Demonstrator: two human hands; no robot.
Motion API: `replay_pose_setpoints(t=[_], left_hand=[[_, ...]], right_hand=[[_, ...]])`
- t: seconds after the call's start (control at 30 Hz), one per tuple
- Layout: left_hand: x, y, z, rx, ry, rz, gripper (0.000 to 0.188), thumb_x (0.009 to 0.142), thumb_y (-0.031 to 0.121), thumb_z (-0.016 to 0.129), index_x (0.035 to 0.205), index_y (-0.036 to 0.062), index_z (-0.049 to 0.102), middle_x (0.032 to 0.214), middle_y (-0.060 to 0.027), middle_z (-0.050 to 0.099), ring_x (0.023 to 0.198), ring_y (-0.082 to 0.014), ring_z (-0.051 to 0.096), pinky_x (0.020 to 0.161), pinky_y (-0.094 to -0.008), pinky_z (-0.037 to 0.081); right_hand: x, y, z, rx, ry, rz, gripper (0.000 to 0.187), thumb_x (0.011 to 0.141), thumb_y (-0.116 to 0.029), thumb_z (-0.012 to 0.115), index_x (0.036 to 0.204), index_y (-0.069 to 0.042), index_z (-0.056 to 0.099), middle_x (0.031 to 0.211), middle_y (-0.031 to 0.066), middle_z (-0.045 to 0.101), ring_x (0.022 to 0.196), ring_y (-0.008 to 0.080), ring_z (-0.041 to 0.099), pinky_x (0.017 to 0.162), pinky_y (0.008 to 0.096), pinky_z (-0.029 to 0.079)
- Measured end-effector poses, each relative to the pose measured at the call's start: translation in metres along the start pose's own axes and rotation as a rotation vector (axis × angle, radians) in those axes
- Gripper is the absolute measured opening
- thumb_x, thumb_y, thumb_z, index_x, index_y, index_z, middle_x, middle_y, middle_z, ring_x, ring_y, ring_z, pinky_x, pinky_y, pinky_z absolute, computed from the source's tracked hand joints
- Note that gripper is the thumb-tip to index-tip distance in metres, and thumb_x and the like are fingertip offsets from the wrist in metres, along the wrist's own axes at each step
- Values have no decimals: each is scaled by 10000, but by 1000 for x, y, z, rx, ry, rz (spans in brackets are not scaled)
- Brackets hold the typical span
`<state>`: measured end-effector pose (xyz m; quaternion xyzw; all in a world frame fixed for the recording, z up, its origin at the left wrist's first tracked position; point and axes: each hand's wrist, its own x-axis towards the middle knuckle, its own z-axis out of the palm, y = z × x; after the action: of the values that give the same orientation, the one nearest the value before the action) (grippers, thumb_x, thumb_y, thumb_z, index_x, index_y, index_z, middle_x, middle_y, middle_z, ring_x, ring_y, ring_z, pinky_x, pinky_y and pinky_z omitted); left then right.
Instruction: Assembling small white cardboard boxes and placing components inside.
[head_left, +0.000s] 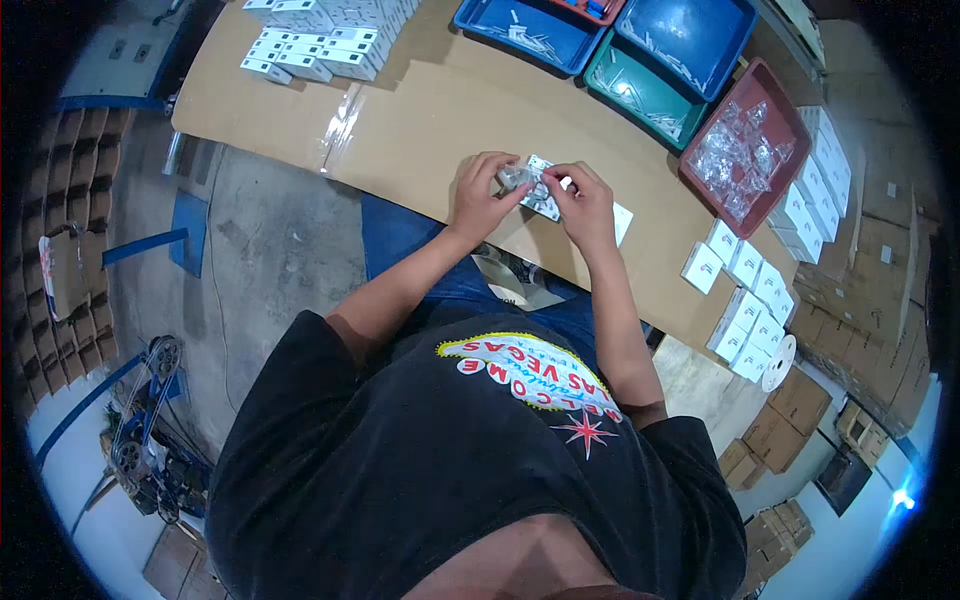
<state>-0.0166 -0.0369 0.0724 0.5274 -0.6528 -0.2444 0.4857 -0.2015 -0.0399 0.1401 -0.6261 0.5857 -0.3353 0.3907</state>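
Note:
Near the table's front edge, my left hand (484, 196) grips a small clear plastic packet (515, 177) between thumb and fingers. What is inside the packet is too small to make out. My right hand (584, 204) is closed in a pinch at the packet's right side, close to a white printed box (543, 206). That small box lies beneath and between both hands, partly covered by them. Another white box (622, 222) shows just right of my right wrist, half hidden by the arm.
A red tray (690, 168) of clear plastic packets stands at the right, beside green (592, 84) and blue bins (570, 68) of small white parts. White boxes are stacked at the far left (320, 58) and grouped at the right (745, 335). A white roll (780, 363) sits near the right corner.

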Motion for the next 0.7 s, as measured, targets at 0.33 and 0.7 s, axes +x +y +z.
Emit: replay_pose_setpoints(t=[0.33, 0.7], left_hand=[[2, 1, -5, 23, -73, -8, 414, 757, 128, 856, 1130, 59, 690, 1140, -104, 691, 1056, -290, 647, 941, -394, 511], [-1, -1, -4, -59, -64, -17, 406, 790, 138, 826, 1159, 47, 684, 1133, -122, 677, 1066, -317, 662, 895, -403, 538]], right_hand=[[4, -5, 22, -101, 49, -37, 148, 926, -112, 741, 1031, -10, 760, 922, 99, 708, 683, 186, 615, 657, 311, 503], [4, -6, 31, -110, 62, -1, 127, 919, -128, 747, 1008, -38, 737, 953, 94, 680, 649, 195, 600, 627, 329, 491]])
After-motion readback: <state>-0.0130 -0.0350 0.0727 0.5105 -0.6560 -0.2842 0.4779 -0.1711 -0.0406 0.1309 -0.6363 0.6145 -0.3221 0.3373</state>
